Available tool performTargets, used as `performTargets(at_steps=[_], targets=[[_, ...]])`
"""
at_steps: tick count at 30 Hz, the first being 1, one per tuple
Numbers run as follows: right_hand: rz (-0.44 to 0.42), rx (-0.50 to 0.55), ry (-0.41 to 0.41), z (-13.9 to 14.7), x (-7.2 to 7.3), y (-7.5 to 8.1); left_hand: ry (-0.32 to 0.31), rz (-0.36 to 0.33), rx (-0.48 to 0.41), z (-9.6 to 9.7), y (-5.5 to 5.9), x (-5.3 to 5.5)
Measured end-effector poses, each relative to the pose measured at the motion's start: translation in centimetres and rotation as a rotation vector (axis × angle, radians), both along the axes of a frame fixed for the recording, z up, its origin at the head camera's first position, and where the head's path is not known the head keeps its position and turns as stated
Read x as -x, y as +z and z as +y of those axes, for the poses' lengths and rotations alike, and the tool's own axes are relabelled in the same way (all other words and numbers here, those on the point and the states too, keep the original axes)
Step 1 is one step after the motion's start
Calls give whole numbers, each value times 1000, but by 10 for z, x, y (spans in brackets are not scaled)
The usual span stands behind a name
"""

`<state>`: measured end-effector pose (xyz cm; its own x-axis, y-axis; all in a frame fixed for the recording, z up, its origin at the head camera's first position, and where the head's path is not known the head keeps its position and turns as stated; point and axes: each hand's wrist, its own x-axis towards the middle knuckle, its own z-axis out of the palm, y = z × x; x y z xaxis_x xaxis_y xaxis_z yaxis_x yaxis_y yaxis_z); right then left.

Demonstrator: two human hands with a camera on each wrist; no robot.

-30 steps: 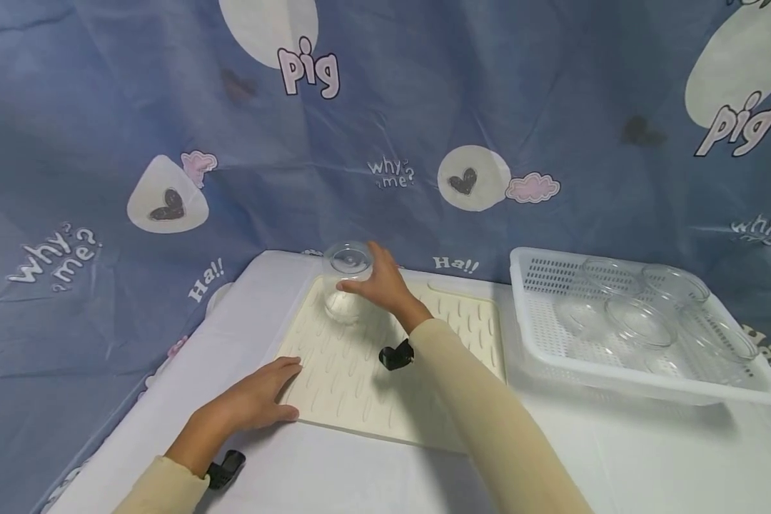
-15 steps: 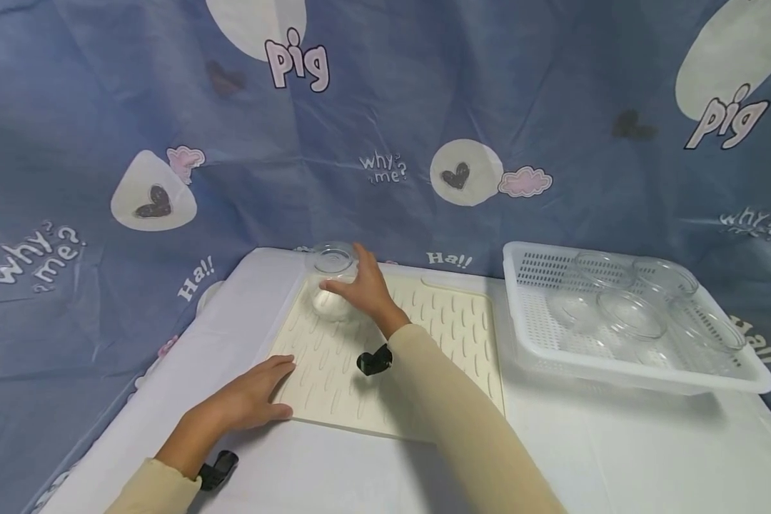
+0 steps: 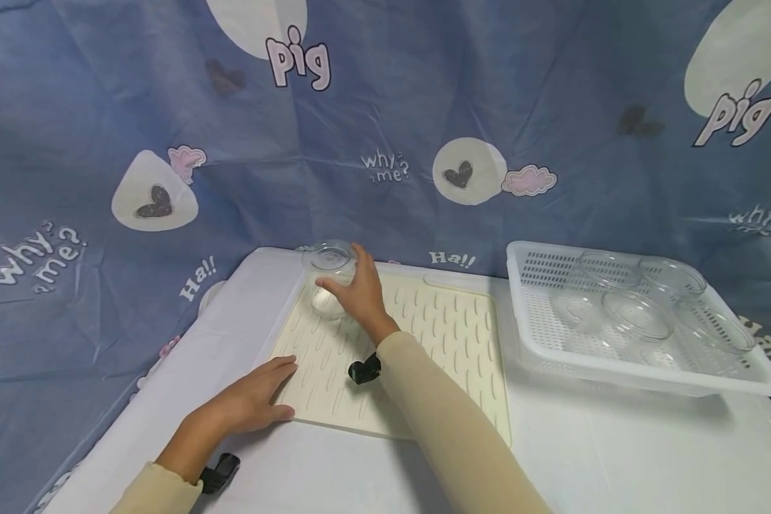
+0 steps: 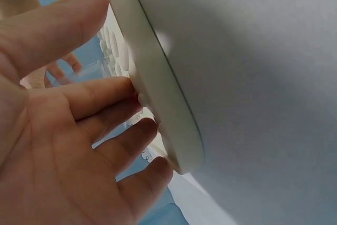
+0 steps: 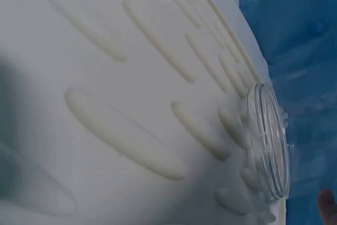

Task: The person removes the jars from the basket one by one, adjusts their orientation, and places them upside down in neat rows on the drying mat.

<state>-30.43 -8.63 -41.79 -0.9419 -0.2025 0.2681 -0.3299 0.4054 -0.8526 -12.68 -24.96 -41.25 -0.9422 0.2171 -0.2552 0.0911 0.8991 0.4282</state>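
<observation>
My right hand (image 3: 363,287) grips an upside-down clear jar (image 3: 329,261) over the far left corner of a cream ribbed mat (image 3: 446,343). Low down in the right wrist view, the ringed rim of the jar (image 5: 271,140) seems to meet the mat; a fingertip shows beyond it at the right edge. At the mat's near left corner rests my left hand (image 3: 250,401). Its thumb and extended fingertips touch the mat's edge (image 4: 158,88) in the left wrist view, the fingers spread without curling round it.
Right of the mat stands a white perforated basket (image 3: 527,314) with several clear round jars (image 3: 639,314) inside. A white cloth (image 3: 617,450) covers the table. Behind it hangs a blue printed cloth (image 3: 373,107).
My right hand has carried the jar slightly left toward the mat's far left corner, mostly in the first half second. The left hand keeps its place on the mat's corner.
</observation>
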Motion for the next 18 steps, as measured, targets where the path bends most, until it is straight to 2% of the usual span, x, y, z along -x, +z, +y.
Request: performTargets(at_steps=[9,14,18], targets=[[35,25,-23,-5,-2,-5,-6,13,19,0,0,-1],[14,35,-17,-4,-5,-5,-4,13,30,0,0,0],[-17,11,3,-5,-6,1,-2,7,37,-2,1,1]])
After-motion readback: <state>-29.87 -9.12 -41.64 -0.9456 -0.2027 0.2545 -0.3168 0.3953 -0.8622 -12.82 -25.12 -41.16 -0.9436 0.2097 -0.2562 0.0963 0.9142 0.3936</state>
